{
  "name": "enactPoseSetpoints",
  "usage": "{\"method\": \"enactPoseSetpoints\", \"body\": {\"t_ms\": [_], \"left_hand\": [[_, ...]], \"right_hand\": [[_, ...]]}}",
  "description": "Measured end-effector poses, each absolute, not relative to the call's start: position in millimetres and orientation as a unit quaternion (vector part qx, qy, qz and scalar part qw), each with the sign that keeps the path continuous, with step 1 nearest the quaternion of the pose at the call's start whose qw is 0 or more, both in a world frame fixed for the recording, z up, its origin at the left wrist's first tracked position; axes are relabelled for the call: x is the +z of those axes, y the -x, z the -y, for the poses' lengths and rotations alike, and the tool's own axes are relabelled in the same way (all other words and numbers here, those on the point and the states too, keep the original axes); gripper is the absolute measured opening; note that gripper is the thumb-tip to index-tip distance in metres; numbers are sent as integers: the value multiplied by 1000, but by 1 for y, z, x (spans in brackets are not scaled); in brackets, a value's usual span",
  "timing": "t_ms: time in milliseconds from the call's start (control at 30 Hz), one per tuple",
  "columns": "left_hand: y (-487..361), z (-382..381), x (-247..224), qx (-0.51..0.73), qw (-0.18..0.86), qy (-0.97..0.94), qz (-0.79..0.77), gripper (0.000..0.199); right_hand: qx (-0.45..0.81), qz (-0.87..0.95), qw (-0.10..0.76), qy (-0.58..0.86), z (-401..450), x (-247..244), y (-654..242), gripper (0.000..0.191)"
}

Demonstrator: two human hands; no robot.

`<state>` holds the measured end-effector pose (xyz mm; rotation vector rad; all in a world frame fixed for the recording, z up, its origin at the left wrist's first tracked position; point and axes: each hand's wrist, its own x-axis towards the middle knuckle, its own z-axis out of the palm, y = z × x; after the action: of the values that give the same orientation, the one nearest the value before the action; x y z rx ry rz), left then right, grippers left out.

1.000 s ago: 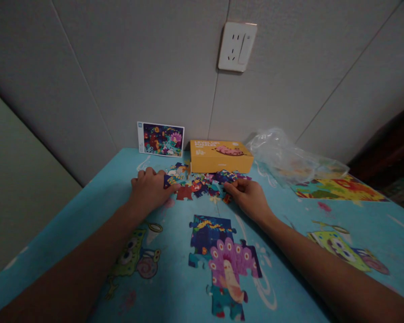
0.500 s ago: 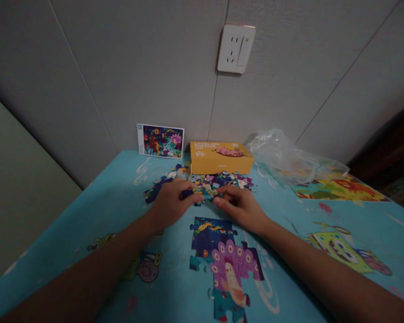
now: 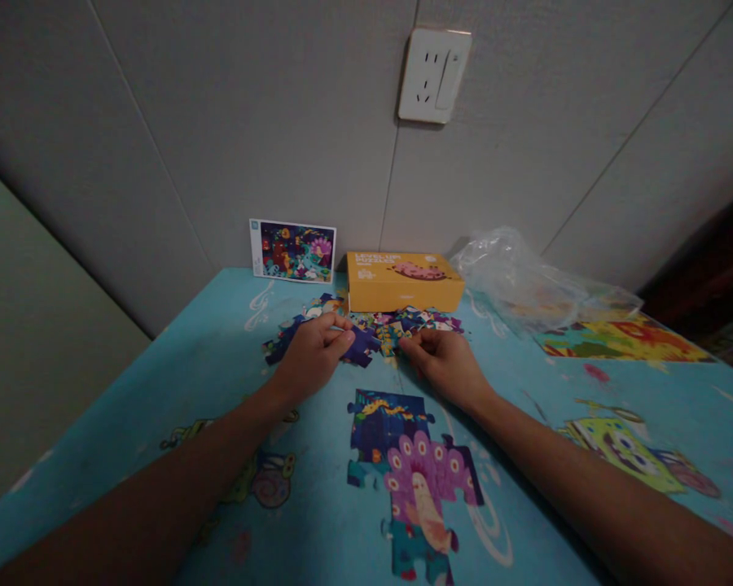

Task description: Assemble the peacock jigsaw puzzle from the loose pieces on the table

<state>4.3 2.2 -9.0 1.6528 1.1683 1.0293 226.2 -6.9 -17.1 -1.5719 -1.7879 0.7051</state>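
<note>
My left hand pinches a dark blue puzzle piece between thumb and fingers, left of the loose pile. Closed at the fingertips, my right hand is at the right edge of the loose puzzle pieces; what its fingertips hold, if anything, is too small to make out. Nearer to me lies a joined puzzle section with a pink many-eyed figure and a dark blue corner. More puzzle pieces lie beyond and beside my left hand, partly hidden by it.
A yellow puzzle box stands behind the pile. Left of it, a picture card leans on the wall. Clear plastic bags and an orange-green picture sheet are at the right. The blue cloth has cartoon prints.
My hands have moved slightly apart. The yellow-and-blue piece that was between them is no longer there, and a dark blue piece now shows at my left fingertips. The view has tilted slightly.
</note>
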Motion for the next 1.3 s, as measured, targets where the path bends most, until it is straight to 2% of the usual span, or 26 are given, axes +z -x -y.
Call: {"method": "enactPoseSetpoints", "body": {"t_ms": [233, 400, 533, 633, 733, 867, 1000, 1300], "left_hand": [[-8, 1, -10, 410, 454, -660, -436, 19], [-12, 4, -8, 403, 466, -689, -382, 17], [-15, 5, -10, 408, 483, -690, -353, 18], [-14, 5, -12, 418, 484, -673, -372, 23], [-13, 6, -11, 401, 472, -687, -378, 19], [-12, 8, -8, 376, 409, -740, -379, 21], [-13, 11, -10, 353, 354, -778, -379, 21], [-13, 13, -7, 378, 377, -762, -365, 13]], "right_hand": [[162, 697, 300, 630, 3, -16, -226, 37], [267, 719, 362, 530, 15, -11, -221, 40], [335, 762, 315, 456, 24, -10, -216, 40], [379, 743, 313, 454, 25, -11, -215, 43], [407, 723, 330, 451, 23, -12, -217, 45], [422, 718, 333, 442, 21, -14, -219, 48], [445, 693, 365, 433, 22, -14, -217, 39], [498, 663, 371, 418, 27, -8, -217, 33]]}}
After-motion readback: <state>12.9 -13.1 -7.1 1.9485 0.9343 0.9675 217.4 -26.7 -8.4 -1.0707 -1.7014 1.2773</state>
